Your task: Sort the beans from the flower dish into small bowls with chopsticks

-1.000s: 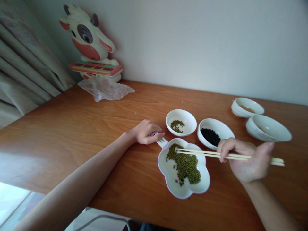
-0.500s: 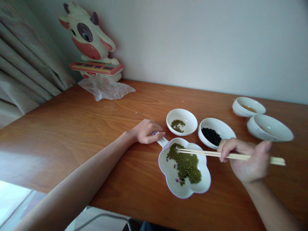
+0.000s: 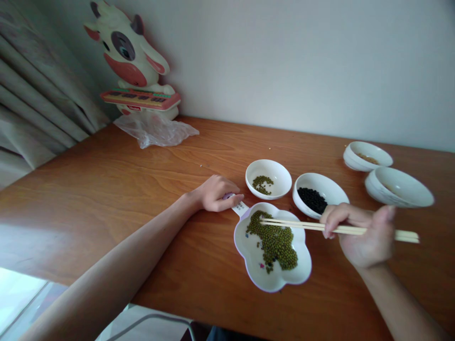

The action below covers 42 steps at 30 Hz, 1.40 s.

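Observation:
My left hand (image 3: 219,194) is closed around the handle of a flower-shaped white bowl (image 3: 254,274) with a lilac rim. Green mung beans (image 3: 279,244) lie heaped inside it, with a few dark specks among them. My right hand (image 3: 362,232) grips a pair of light wooden chopsticks (image 3: 305,225), whose tips reach into the beans near the handle side. Whether the tips pinch a bean is too small to tell. Just behind stands a white bowl (image 3: 280,187) with some mung beans, and beside it a white bowl (image 3: 336,189) of black beans, partly hidden by my right fingers.
Two more white bowls stand at the right, a rear one (image 3: 350,158) with yellowish contents and a nearer one (image 3: 408,189). A cow-shaped toy keyboard (image 3: 142,97) and a clear plastic bag (image 3: 156,132) are at the back left of the wooden table (image 3: 142,184), near a curtain (image 3: 39,99).
The whole view has shifted very slightly. My right hand and the chopsticks have moved a touch to the left; the left hand keeps its hold on the handle.

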Available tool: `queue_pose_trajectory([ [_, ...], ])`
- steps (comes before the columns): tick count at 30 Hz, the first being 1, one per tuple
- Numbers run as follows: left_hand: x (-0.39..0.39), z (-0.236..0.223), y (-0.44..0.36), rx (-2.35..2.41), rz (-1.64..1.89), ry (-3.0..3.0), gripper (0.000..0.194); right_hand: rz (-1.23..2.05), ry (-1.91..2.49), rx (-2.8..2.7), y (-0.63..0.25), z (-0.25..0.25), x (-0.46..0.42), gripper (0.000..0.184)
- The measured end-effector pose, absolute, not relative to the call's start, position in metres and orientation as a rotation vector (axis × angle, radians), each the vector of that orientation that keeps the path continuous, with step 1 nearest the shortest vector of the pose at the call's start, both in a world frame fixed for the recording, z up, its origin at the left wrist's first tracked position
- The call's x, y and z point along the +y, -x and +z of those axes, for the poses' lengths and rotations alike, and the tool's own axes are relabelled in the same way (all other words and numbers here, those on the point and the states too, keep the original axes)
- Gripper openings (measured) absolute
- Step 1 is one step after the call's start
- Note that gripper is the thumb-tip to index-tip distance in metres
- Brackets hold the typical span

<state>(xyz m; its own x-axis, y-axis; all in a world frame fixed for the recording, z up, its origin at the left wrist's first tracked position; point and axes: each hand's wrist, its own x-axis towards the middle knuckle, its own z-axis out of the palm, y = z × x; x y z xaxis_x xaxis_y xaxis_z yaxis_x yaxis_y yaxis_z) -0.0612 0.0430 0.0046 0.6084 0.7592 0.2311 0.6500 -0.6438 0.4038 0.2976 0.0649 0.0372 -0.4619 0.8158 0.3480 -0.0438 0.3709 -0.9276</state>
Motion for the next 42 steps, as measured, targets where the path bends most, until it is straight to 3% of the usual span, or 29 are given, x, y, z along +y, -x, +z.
queue_pose_trajectory([
  [42,0.044,0.002,0.062,1.151,0.551,-2.546,0.042,1.238,0.648,-1.808,-0.300,0.043,0.068,0.087],
])
